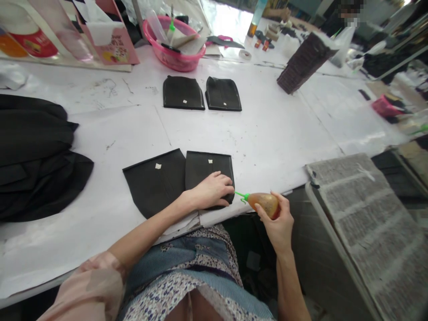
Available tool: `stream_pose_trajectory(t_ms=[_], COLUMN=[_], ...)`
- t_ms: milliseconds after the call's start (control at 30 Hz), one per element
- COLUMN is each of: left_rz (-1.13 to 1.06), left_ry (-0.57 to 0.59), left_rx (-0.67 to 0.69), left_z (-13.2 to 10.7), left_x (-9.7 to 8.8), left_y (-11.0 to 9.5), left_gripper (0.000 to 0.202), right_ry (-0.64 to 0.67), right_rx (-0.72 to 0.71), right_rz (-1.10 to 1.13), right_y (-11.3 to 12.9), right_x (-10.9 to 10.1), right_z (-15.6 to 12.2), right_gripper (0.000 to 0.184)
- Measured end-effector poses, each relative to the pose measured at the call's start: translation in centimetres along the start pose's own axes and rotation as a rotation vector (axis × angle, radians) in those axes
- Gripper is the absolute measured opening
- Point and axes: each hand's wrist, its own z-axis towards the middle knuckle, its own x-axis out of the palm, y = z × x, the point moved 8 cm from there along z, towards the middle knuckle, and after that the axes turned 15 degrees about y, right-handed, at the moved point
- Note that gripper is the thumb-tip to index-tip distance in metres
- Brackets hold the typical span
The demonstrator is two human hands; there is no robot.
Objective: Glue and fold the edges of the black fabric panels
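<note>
My left hand (214, 189) lies palm down on a black fabric piece (197, 167), its fingers stretched toward the right edge. My right hand (279, 220) grips a squeeze glue bottle (265, 204) holding amber liquid. The bottle is tilted on its side, and its thin green nozzle points left, with the tip at the piece's right edge beside my left fingertips. Whether the tip touches the fabric I cannot tell. A second black fabric piece (157, 183) lies to the left, meeting the first. Each carries a small pale tag near its top edge.
Two more black pieces (183, 93) (223, 93) lie farther back on the white table (267, 129). Behind them stands a pink basket (180, 60) of tools. Black cloth (33, 160) is heaped at left. A dark stack (306, 62) stands back right; a grey padded board (364, 223) is at right.
</note>
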Motion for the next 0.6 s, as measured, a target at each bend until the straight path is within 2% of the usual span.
stream_pose_trajectory(t_ms=[67, 267, 600], left_rz=[-0.017, -0.010, -0.013], left_ry=[0.034, -0.110, -0.133], left_rx=[0.065, 0.037, 0.021], left_z=[-0.1, -1.0, -1.2], left_x=[1.0, 2.6, 2.4], left_y=[-1.2, -0.8, -0.8], left_gripper=[0.020, 0.012, 0.010], right_ry=[-0.005, -0.005, 0.013], right_rx=[-0.004, 0.010, 0.038], right_rz=[0.007, 0.045, 0.106], right_y=[-0.1, -0.7, -1.6], right_x=[0.1, 0.4, 0.7], right_z=[-0.2, -1.5, -3.6], right_gripper=[0.060, 0.060, 0.061])
